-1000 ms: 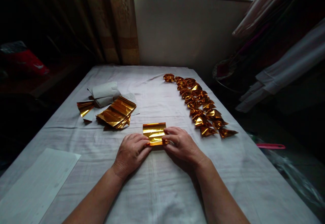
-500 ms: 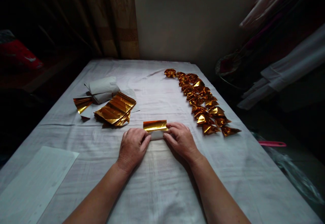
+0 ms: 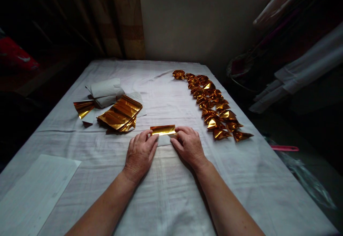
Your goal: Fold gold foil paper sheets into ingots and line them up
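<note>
A gold foil sheet (image 3: 162,130) lies on the white cloth in the middle of the table, folded up so that only a narrow gold strip and a bit of its white back show. My left hand (image 3: 139,154) pinches its left end with curled fingers. My right hand (image 3: 189,145) grips its right end the same way. Both hands rest on the cloth.
A stack of flat gold foil sheets (image 3: 120,114) and rolled white paper (image 3: 105,90) lie at the left. Several folded gold pieces (image 3: 213,104) run in a row along the right side. A white sheet (image 3: 34,189) lies at the near left. The table edge (image 3: 281,179) drops off at right.
The foil sheet has been folded over from a wider gold rectangle to a narrow strip, its white back showing. Both hands shifted slightly away from me with it.
</note>
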Available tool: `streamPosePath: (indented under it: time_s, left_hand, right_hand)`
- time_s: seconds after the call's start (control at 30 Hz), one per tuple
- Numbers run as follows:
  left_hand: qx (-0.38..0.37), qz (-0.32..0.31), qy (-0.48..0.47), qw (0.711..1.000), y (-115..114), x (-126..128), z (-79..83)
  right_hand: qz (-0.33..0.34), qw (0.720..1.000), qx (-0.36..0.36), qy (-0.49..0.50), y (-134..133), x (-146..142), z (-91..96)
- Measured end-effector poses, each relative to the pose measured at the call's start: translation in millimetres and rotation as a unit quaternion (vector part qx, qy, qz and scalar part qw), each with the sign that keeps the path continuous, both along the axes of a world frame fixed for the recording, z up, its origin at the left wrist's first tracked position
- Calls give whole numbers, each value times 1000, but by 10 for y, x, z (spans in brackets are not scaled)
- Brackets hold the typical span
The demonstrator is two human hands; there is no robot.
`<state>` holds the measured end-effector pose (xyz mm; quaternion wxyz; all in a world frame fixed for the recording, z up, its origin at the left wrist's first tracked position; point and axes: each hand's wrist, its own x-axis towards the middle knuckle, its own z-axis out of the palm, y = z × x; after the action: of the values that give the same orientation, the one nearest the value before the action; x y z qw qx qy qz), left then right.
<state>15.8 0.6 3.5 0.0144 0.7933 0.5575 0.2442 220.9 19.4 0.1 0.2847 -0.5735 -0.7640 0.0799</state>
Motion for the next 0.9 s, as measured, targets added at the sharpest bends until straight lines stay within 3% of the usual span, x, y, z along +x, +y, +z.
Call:
streamPosePath:
  time_s: [0.17,0.33,0.9]
  left_hand:
    - [34,-65,27,997,-75,33,29]
    - [21,-130,35,991,-145,83,31]
    - [-10,-127,33,991,-139,70,51]
  right_hand:
    - [-3,1000,8,0,-1,-12,-4]
    - [-5,1000,3,0,-2,-12,-3]
    - [-32,999,-9,-20,-16,-12,-59]
